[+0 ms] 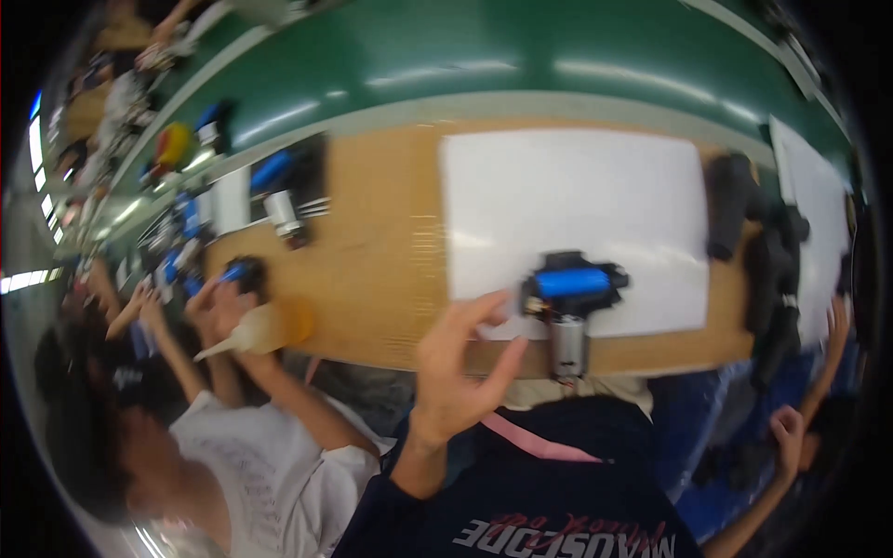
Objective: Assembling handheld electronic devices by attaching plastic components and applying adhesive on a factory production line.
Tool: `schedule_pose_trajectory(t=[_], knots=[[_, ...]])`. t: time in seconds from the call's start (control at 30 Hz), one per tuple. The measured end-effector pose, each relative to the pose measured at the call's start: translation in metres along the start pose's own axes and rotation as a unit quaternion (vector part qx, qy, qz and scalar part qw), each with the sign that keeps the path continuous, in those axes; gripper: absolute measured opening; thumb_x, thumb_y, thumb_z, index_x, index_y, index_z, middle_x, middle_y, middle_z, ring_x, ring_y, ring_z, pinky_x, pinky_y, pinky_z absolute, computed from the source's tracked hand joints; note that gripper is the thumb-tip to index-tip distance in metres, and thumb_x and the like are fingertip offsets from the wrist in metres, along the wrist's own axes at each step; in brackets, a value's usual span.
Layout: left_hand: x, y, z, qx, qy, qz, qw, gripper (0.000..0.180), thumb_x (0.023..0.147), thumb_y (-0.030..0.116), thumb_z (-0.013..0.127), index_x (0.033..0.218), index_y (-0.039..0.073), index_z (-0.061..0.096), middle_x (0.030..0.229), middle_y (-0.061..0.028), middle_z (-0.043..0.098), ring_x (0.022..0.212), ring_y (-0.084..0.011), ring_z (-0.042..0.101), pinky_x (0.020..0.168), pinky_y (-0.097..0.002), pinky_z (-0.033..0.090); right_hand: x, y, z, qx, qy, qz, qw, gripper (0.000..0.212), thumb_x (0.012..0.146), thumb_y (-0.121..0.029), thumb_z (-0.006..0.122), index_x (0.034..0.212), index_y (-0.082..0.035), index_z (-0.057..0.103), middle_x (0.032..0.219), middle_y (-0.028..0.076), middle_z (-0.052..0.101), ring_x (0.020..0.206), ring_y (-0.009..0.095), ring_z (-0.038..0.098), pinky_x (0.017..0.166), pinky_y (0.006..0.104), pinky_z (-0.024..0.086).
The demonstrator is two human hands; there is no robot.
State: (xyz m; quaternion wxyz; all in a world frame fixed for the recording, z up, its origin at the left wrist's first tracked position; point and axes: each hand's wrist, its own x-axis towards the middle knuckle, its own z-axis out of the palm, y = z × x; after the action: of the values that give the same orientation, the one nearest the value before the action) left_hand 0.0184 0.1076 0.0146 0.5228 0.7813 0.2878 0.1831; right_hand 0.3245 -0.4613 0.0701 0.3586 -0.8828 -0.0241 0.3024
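My left hand [465, 367] is open beside the device, thumb and fingers apart, with nothing seen between them. Just right of its fingertips lies a black plastic assembly [595, 296] with a blue cylinder [572, 283] across it. A silver motor-like cylinder [568, 346] juts from the assembly over the table's front edge. Under the assembly is a large white sheet [577, 205]. My right hand [789, 435] is stretched far out to the right, away from the assembly. Its fingers look curled, and blur hides whatever they may hold.
Black parts [729, 205] are lined up on the brown tabletop [372, 251] right of the sheet. A similar silver-ended unit [283, 214] lies far left. On the left, a co-worker in white [270, 474] handles a black-and-blue piece. Another person's hand [837, 321] shows at the far right.
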Motion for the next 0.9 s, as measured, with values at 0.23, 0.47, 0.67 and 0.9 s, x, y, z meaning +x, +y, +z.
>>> schedule_pose_trajectory(t=[0.23, 0.47, 0.67, 0.9], knots=[[0.024, -0.024, 0.005, -0.101, 0.002, 0.038, 0.994, 0.043, 0.086, -0.003, 0.072, 0.127, 0.006, 0.066, 0.126, -0.0111, 0.066, 0.096, -0.0196, 0.068, 0.072, -0.028, 0.056, 0.042, -0.24, 0.167, -0.115, -0.186, -0.214, 0.952, 0.021, 0.087, -0.017, 0.071, 0.098, -0.002, 0.06, 0.083, 0.002, 0.055, 0.083, 0.011, 0.056, 0.077, 0.0259, 0.046], [0.029, -0.033, 0.019, -0.037, 0.012, 0.083, 0.996, 0.039, 0.087, -0.002, 0.072, 0.125, 0.007, 0.068, 0.123, -0.0126, 0.07, 0.096, -0.0229, 0.07, 0.067, -0.0281, 0.056, 0.125, -0.302, 0.257, -0.017, -0.166, -0.378, 0.911, 0.012, 0.091, -0.01, 0.067, 0.088, 0.001, 0.062, 0.082, 0.002, 0.061, 0.078, 0.01, 0.057, 0.072, 0.0267, 0.047], [0.028, -0.026, 0.019, -0.006, 0.024, 0.106, 0.994, 0.043, 0.085, -0.008, 0.069, 0.126, 0.005, 0.069, 0.127, -0.0135, 0.069, 0.1, -0.0227, 0.069, 0.067, -0.0269, 0.055, 0.116, -0.293, 0.255, -0.167, -0.07, -0.446, 0.877, 0.009, 0.099, -0.007, 0.059, 0.102, 0.001, 0.063, 0.089, 0.008, 0.064, 0.083, 0.015, 0.062, 0.076, 0.0303, 0.049], [0.025, -0.023, 0.016, 0.013, 0.012, 0.096, 0.995, 0.044, 0.083, -0.008, 0.071, 0.125, 0.004, 0.069, 0.126, -0.014, 0.069, 0.103, -0.0221, 0.069, 0.069, -0.0265, 0.055, 0.075, -0.251, 0.244, -0.105, 0.011, -0.329, 0.938, 0.012, 0.1, -0.002, 0.055, 0.109, 0.0, 0.062, 0.09, 0.012, 0.061, 0.08, 0.02, 0.062, 0.074, 0.0322, 0.05]])
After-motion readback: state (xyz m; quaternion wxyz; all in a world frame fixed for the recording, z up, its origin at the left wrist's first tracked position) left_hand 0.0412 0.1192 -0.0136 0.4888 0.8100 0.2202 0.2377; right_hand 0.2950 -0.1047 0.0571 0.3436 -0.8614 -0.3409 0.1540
